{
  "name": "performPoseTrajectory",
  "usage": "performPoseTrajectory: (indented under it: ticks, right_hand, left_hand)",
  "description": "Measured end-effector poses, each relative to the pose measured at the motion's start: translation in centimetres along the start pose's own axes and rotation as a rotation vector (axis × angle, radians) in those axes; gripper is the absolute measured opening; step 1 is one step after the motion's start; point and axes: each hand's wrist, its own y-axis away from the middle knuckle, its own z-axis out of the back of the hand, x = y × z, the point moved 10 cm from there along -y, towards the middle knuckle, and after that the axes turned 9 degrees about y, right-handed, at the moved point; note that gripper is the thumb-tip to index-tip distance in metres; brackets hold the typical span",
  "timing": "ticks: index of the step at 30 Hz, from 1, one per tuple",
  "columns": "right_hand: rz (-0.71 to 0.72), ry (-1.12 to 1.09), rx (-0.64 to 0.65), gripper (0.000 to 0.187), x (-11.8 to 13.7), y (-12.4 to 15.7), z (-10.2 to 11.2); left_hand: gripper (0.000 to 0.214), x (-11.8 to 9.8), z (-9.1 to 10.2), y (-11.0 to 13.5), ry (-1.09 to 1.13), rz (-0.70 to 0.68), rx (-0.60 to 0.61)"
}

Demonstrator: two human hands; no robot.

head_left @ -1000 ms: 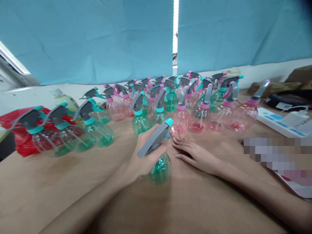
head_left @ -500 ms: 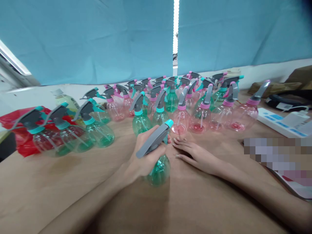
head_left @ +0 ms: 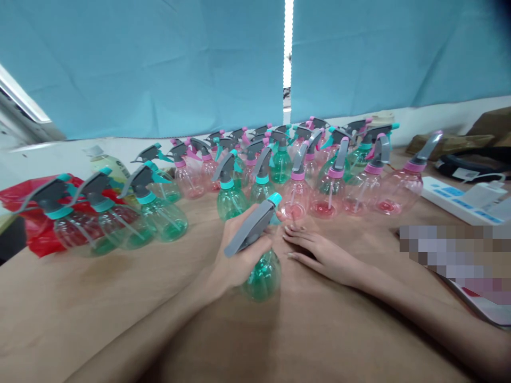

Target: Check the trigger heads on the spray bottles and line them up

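Note:
My left hand [head_left: 235,252] is wrapped round the neck of a green spray bottle [head_left: 261,274] with a grey trigger head and teal nozzle [head_left: 255,223], which stands on the brown table [head_left: 120,314]. My right hand [head_left: 319,252] lies flat on the table just right of the bottle, fingers stretched out and holding nothing. Beyond both hands stand several pink spray bottles [head_left: 325,191] and green spray bottles [head_left: 229,194] in a crowd.
Three more green bottles [head_left: 159,213] stand at the left before a red plastic bag [head_left: 24,213]. A white power strip [head_left: 463,199] and a black cable lie at the right. A blurred patch covers something at the right edge. Blue curtains hang behind.
The bottle in my left hand has shifted very slightly; my right hand has stayed flat on the table.

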Motion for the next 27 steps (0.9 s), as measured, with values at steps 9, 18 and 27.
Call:
performPoseTrajectory:
  ticks: [9, 18, 27]
  right_hand:
    - [-0.006, 0.027, 0.037, 0.055, -0.12, -0.01, -0.36]
    - [-0.003, -0.001, 0.007, 0.051, 0.01, 0.03, -0.05]
    - [-0.004, -0.011, -0.006, 0.052, -0.11, 0.02, -0.03]
  left_hand:
    - [0.027, -0.15, -0.06, 0.14, -0.036, -0.024, -0.049]
    - [0.022, 0.01, -0.07, 0.12, -0.029, -0.016, -0.048]
    - [0.02, 0.09, 0.07, 0.11, -0.03, -0.015, -0.06]
